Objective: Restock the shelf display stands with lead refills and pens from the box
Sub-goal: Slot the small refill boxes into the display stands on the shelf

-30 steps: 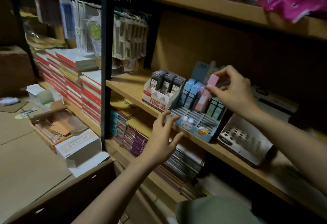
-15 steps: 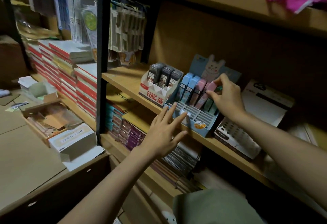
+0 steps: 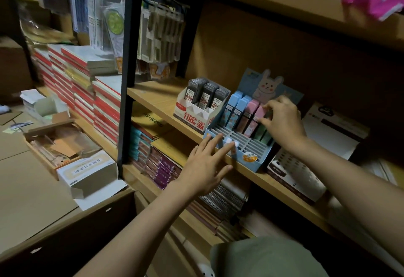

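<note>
Head view, right hand (image 3: 282,121) fingers pinching upright pink refill case (image 3: 258,116), left hand (image 3: 205,163) fingers spread.

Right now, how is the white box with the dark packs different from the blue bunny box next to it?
The white stand is plain, with red print on its front; the blue bunny stand has a rabbit card standing up behind it. The white stand holds dark grey cases; the blue one holds blue, pink and green cases. The blue stand's front slots are empty, and both hands are at it. Both sit on the same wooden shelf.
</note>
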Available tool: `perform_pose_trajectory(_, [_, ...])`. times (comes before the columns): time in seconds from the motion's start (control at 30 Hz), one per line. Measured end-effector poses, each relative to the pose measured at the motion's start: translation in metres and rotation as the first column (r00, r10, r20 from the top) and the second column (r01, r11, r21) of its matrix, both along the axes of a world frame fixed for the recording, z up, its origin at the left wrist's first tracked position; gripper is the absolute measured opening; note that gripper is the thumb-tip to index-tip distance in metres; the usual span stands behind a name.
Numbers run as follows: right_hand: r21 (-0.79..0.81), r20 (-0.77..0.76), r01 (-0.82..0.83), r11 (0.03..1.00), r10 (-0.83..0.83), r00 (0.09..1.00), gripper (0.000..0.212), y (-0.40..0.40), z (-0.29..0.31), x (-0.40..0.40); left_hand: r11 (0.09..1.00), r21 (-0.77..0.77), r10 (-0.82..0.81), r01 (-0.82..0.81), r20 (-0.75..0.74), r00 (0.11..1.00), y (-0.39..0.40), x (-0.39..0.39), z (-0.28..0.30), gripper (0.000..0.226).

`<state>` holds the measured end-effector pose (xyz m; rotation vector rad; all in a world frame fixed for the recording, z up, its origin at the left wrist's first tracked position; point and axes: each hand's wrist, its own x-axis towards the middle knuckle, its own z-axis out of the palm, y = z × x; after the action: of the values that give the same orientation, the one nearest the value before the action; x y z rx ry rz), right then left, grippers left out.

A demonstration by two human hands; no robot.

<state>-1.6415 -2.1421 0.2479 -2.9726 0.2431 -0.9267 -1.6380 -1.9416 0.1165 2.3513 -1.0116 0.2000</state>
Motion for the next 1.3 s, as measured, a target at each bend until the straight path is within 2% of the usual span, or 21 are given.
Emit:
perform_pose_trajectory(0.07, [0.027,-0.027,-0.01,1.0,0.011,1.0,0.04,0.003,0.001,-0.005,1.0,0.007,-0.014,0.014,-0.017,1.0,0.002,-0.002,0.001,0.065])
perform_pose_trajectory(0.13, [0.119,0.003,-0.082,0.989,0.083,0.997,0.052,0.008,0.002,-0.015,0.999,0.001,-0.034,0.034,-0.03,0.999,0.005,-0.005,0.003,0.067])
perform_pose_trajectory(0.2, [0.191,0.105,-0.196,0.962,0.178,0.978,0.05,0.015,0.001,-0.03,0.999,-0.039,-0.036,0.036,0.01,0.999,0.011,-0.011,0.007,0.069])
perform_pose_trajectory(0.3, [0.29,0.22,-0.35,0.89,0.294,0.93,0.035,0.031,-0.014,-0.059,0.985,-0.173,0.011,0.002,0.075,0.997,0.026,-0.024,0.015,0.062])
perform_pose_trajectory(0.37, [0.348,0.197,-0.386,0.854,0.336,0.921,0.028,0.046,-0.034,-0.075,0.966,-0.257,0.041,-0.038,0.008,0.999,0.039,-0.036,0.012,0.049])
perform_pose_trajectory(0.47, [0.514,0.11,-0.421,0.747,0.429,0.896,0.03,0.073,-0.073,-0.092,0.967,-0.228,0.057,-0.115,-0.246,0.968,0.067,-0.057,-0.012,0.031])
perform_pose_trajectory(0.57, [0.679,-0.09,-0.342,0.649,0.536,0.839,0.042,0.108,-0.122,-0.104,0.976,-0.075,0.136,-0.203,-0.515,0.846,0.108,-0.078,-0.052,0.026])
perform_pose_trajectory(0.67, [0.755,-0.306,-0.209,0.622,0.615,0.727,0.042,0.142,-0.181,-0.113,0.915,0.101,0.341,-0.392,-0.714,0.612,0.153,-0.107,-0.102,0.023])
perform_pose_trajectory(0.77, [0.793,-0.43,-0.092,0.603,0.659,0.617,0.038,0.17,-0.234,-0.117,0.814,0.222,0.464,-0.537,-0.805,0.37,0.183,-0.143,-0.156,0.025])
perform_pose_trajectory(0.9, [0.756,-0.585,-0.006,0.655,0.68,0.442,0.029,0.192,-0.292,-0.122,0.644,0.257,0.501,-0.72,-0.853,0.144,0.18,-0.184,-0.222,0.031])
perform_pose_trajectory(1.03, [0.624,-0.721,-0.087,0.777,0.615,0.319,0.029,0.193,-0.339,-0.119,0.553,0.288,0.486,-0.782,-0.874,0.021,0.148,-0.208,-0.271,0.036])
perform_pose_trajectory(1.1, [0.579,-0.773,-0.109,0.808,0.587,0.243,0.033,0.19,-0.358,-0.117,0.517,0.349,0.545,-0.781,-0.838,-0.013,0.139,-0.211,-0.29,0.039])
perform_pose_trajectory(1.3, [0.382,-0.91,-0.291,0.877,0.411,0.043,0.061,0.184,-0.41,-0.118,0.407,0.45,0.741,-0.795,-0.672,-0.001,0.139,-0.202,-0.328,0.06])
